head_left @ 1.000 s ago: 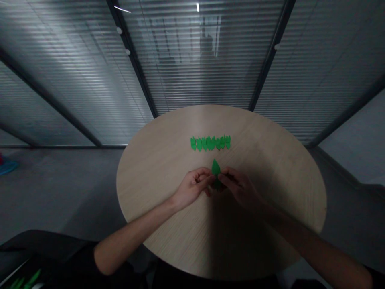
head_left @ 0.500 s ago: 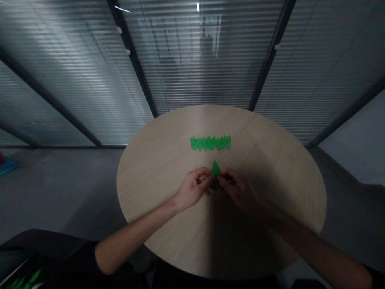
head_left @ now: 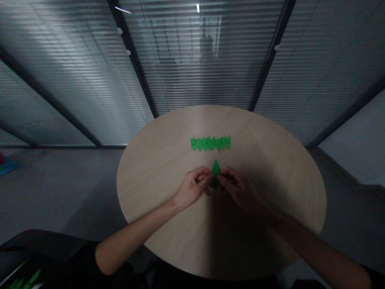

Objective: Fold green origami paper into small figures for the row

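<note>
Between both hands, over the middle of the round table, is a folded piece of green paper [head_left: 215, 167] with its pointed end away from me. My left hand [head_left: 197, 184] pinches its left edge between thumb and fingers. On the opposite edge, my right hand [head_left: 237, 186] pinches it the same way. The fingers cover part of the paper's lower half. Just beyond my hands, a row of several small folded green paper pieces [head_left: 210, 143] lies side by side on the table, apart from the held one.
The round wooden table [head_left: 156, 160] stands close to a glass partition with blinds [head_left: 207, 80]. A blue object [head_left: 8, 165] with something red on it is on the floor at far left. At lower left, blurred green shapes [head_left: 27, 279] show near a dark chair.
The held green paper and the fingertips have shifted very slightly away from me and to the right. The row of paper pieces has stayed put.
</note>
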Tool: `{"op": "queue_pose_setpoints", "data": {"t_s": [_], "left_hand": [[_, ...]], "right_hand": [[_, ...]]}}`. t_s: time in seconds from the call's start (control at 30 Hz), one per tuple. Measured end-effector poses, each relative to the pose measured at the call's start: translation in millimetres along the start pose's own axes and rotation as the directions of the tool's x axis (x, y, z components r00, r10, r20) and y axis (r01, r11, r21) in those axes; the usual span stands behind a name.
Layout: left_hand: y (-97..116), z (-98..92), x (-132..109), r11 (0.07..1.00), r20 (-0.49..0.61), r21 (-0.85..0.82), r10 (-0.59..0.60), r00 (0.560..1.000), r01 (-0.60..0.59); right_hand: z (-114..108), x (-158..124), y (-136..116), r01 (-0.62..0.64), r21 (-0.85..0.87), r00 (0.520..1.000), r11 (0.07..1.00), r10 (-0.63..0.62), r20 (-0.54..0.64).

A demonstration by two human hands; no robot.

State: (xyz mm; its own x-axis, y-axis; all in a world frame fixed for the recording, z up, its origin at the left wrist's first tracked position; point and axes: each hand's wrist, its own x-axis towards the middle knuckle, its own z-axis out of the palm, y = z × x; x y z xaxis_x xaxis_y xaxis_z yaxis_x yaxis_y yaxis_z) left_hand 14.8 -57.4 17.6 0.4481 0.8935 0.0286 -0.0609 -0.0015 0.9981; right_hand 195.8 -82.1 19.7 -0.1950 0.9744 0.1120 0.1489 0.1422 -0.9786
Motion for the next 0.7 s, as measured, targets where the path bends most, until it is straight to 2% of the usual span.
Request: {"op": "queue_pose_setpoints", "data": {"t_s": [0.3,0.47,0.7], "left_hand": [[1.6,-2.3,-1.3,1.0,0.026,-0.023,0.006,1.0,-0.005],[-0.2,-1.3,0.5,1.0,-0.018,0.006,0.006,1.0,-0.006],[-2.4,2.3,-0.9,0.996,-0.07,-0.028,0.084,0.994,-0.087]], "right_hand": [[-1.4,-0.2,-2.9,-0.01,0.06,1.0,0.998,0.009,0.03],[0.3,0.6,-0.9,-0.002,0.035,1.0,0.999,0.003,-0.011],[-1.1,1.0,-2.4,-0.022,0.063,1.0,0.998,0.022,0.008]]}}
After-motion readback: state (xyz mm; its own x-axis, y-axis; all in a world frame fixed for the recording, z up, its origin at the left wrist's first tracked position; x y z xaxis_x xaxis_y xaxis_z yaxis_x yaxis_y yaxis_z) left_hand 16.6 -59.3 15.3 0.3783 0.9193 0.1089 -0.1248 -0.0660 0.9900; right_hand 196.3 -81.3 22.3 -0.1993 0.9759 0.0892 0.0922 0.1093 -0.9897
